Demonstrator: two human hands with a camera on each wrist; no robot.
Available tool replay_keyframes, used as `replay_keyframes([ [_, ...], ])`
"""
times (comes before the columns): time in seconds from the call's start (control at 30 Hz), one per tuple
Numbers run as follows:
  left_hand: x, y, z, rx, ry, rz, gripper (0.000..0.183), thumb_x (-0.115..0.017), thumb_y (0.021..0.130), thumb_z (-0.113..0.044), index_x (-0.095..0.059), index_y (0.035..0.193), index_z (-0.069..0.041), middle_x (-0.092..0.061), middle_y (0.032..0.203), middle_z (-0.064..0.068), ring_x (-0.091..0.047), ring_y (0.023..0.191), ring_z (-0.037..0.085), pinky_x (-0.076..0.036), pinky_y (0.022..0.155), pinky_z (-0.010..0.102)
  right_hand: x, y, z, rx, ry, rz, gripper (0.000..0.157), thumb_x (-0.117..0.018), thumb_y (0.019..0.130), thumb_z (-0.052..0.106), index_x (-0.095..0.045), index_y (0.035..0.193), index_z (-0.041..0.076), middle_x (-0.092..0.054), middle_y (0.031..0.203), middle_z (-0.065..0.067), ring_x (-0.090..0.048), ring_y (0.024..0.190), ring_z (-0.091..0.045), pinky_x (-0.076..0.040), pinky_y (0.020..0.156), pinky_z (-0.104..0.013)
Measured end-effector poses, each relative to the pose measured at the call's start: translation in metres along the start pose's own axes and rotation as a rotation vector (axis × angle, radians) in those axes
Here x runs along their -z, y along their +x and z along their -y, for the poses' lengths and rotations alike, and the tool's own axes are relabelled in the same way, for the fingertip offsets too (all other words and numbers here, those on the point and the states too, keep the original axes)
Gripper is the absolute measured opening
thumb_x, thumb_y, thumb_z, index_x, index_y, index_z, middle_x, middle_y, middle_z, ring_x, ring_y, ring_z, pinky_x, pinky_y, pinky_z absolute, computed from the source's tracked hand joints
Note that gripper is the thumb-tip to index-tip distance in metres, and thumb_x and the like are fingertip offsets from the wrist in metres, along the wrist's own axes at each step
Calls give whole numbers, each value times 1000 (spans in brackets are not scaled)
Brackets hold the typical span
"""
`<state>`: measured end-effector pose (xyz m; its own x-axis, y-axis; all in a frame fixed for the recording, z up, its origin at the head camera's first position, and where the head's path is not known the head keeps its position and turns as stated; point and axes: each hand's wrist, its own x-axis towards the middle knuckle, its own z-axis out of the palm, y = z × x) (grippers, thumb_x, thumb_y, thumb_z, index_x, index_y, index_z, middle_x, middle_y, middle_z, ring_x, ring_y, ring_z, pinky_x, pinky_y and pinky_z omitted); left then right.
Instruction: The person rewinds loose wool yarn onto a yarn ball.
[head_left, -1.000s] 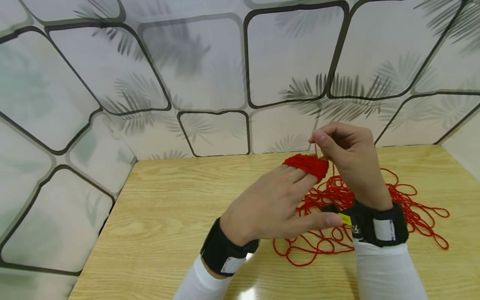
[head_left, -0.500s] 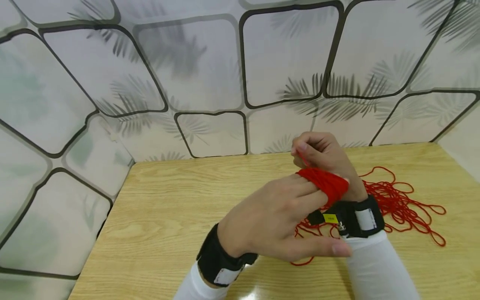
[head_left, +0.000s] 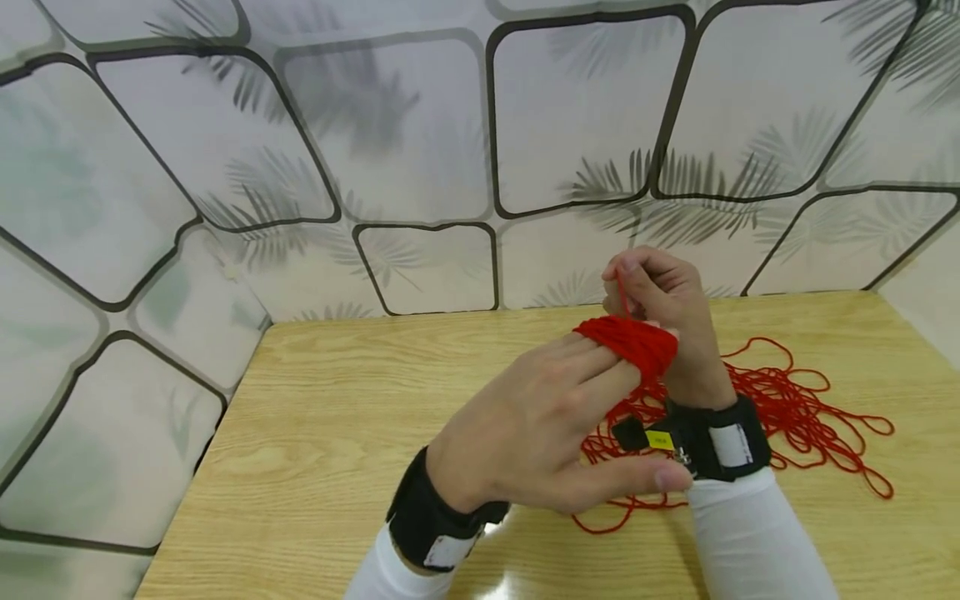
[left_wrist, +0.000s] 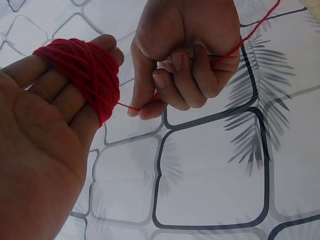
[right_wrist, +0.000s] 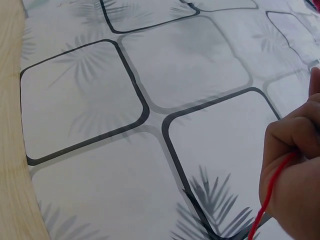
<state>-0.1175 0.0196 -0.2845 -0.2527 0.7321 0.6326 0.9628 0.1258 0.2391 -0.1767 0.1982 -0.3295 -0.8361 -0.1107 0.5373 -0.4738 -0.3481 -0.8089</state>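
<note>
The left hand (head_left: 540, 417) has its four fingers stretched out straight, with a thick winding of red yarn (head_left: 636, 343) wrapped round them near the tips; its thumb stands apart, outside the wraps. The right hand's grip (head_left: 667, 321) is on a single strand (left_wrist: 128, 106) of that yarn, pinched between thumb and forefinger, the other fingers curled in. This strand spans the short gap from the winding to the pinch, then comes out at the little-finger side of the right fist. In the head view the pinch sits just above the winding. A tangled pile of loose yarn (head_left: 798, 404) lies on the wooden worktop (head_left: 337, 433), beneath and beyond the right wrist, partly hidden by both hands.
</note>
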Motion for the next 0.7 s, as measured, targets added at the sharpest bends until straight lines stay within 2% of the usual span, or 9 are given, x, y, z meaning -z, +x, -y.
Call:
replay_keyframes([
  [0.07, 1, 0, 1, -14, 12, -22, 53, -66, 77, -44, -55, 113, -6, -54, 100, -2, -46, 90, 8, -32, 89, 14, -1, 0, -4, -11, 21, 16, 18, -43, 95, 4, -56, 92, -7, -48, 68, -8, -34, 53, -16, -26, 41, -26],
  [0.13, 3, 0, 3, -27, 31, -50, 61, -66, 78, -43, -51, 121, -3, -55, 103, 0, -46, 92, 9, -31, 92, 15, -2, 1, -10, -20, 54, 29, 19, -41, 95, 2, -59, 91, -5, -54, 74, -9, -41, 57, -16, -35, 44, -23],
  [0.2, 4, 0, 5, -40, 49, -80, 66, -65, 78, -43, -48, 126, 0, -55, 108, 3, -47, 96, 10, -31, 95, 17, -4, 2, -14, -28, 105, 54, 23, -39, 95, -1, -61, 90, -3, -59, 81, -11, -48, 63, -17, -44, 52, -24],
  [0.27, 5, 0, 7, -47, 72, -113, 69, -65, 78, -42, -45, 129, 2, -55, 115, 7, -48, 102, 12, -30, 99, 20, -6, 2, -16, -21, 116, 79, 26, -37, 94, -4, -62, 88, -2, -59, 82, -11, -52, 68, -20, -48, 60, -27],
  [0.33, 5, 1, 9, -49, 120, -150, 69, -63, 80, -42, -44, 129, 3, -54, 120, 11, -49, 107, 16, -29, 102, 23, -9, 2, -14, -29, 76, 89, 25, -39, 94, -2, -63, 88, 1, -57, 77, -8, -51, 69, -19, -48, 62, -27],
  [0.47, 5, 0, 15, -3, 259, -202, 65, -52, 88, -45, -43, 129, 5, -51, 125, 15, -47, 115, 21, -26, 104, 27, -13, -2, -2, -56, -126, 107, 18, -46, 94, 4, -64, 94, 1, -48, 67, -5, -39, 58, -17, -35, 48, -25],
  [0.6, 5, -4, 23, 69, 341, -196, 64, -40, 94, -48, -41, 131, 5, -41, 139, 18, -37, 129, 23, -22, 107, 30, -16, -6, 11, -56, -281, 137, 15, -48, 94, 6, -61, 96, 0, -40, 64, -4, -31, 52, -16, -24, 43, -29],
  [0.7, 5, -7, 28, 103, 347, -188, 62, -41, 94, -48, -45, 129, 2, -41, 139, 16, -34, 131, 22, -22, 107, 29, -18, -6, 18, -35, -293, 135, 14, -48, 93, 5, -61, 94, -2, -43, 66, -6, -31, 52, -16, -23, 44, -29],
])
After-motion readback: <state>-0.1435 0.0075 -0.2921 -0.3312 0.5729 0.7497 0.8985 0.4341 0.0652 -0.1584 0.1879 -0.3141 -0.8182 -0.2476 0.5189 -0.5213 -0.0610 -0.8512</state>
